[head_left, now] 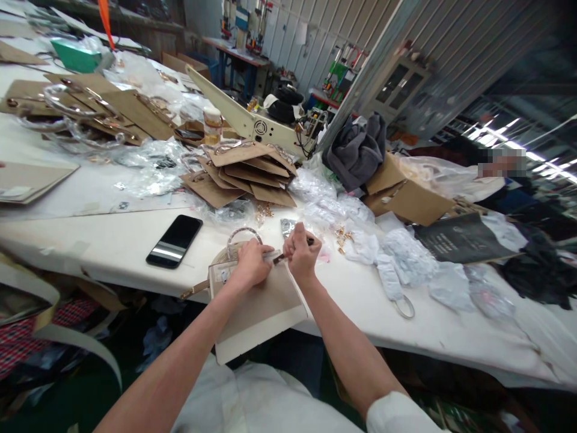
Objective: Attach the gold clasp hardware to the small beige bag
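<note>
Beneath and all around our fingers spreads the white table, and on its near edge, directly under them and hanging toward us, lies the beige bag, its long axis running from our left fingers down toward our lap. Well beyond our fingertips sits a stack of brown bags, and off past our right fingers a spill of crumpled white wrapping. To the left of our left fingers lies a black phone, apart from everything we touch. Our left hand presses curled fingers down on the top edge of the bag, just below its clear ring handle, pinning it. Our right hand is closed in a fist on a thin dark tool, whose tip points left toward our left fingertips and nearly meets them; the right hand is nearer the tool, the left nearer the bag's hardware
</note>
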{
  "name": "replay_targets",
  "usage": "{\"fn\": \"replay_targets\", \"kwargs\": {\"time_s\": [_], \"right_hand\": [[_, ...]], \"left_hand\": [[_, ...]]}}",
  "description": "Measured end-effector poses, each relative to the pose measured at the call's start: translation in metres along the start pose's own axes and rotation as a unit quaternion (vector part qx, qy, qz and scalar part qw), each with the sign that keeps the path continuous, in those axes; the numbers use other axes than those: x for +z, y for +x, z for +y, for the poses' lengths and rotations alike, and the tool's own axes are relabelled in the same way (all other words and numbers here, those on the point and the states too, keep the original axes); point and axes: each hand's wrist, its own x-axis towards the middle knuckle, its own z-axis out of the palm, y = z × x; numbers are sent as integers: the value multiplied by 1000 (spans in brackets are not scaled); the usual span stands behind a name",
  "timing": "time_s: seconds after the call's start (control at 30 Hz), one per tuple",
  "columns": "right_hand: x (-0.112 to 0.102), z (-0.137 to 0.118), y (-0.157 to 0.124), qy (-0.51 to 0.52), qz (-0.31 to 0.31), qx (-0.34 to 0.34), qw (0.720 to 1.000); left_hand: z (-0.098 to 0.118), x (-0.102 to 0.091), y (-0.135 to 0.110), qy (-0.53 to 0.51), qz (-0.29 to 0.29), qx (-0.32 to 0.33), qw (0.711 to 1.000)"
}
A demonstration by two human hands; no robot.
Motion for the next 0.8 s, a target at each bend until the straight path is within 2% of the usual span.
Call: {"fn": "replay_targets", "kwargs": {"time_s": [0.1, 0.43, 0.6, 0.7, 0.77, 0.8], "right_hand": [[-2, -2, 1, 7, -15, -7, 1000], [-1, 2, -12, -124, -44, -50, 990], [0, 1, -14, -115, -48, -62, 990], [2, 1, -10, -88, -45, -49, 994], [2, -1, -4, -55, -42, -28, 997], [2, -2, -1, -33, -43, -15, 998]], "left_hand": [[1, 1, 0, 4, 10, 1, 1000], [1, 3, -4, 4, 13, 15, 1000], [8, 2, -6, -6, 10, 9, 1000], [15, -23, -25, -60, 56, 73, 994], [12, -53, -47, -83, 131, 130, 979], [6, -69, -59, -80, 179, 139, 971]]}}
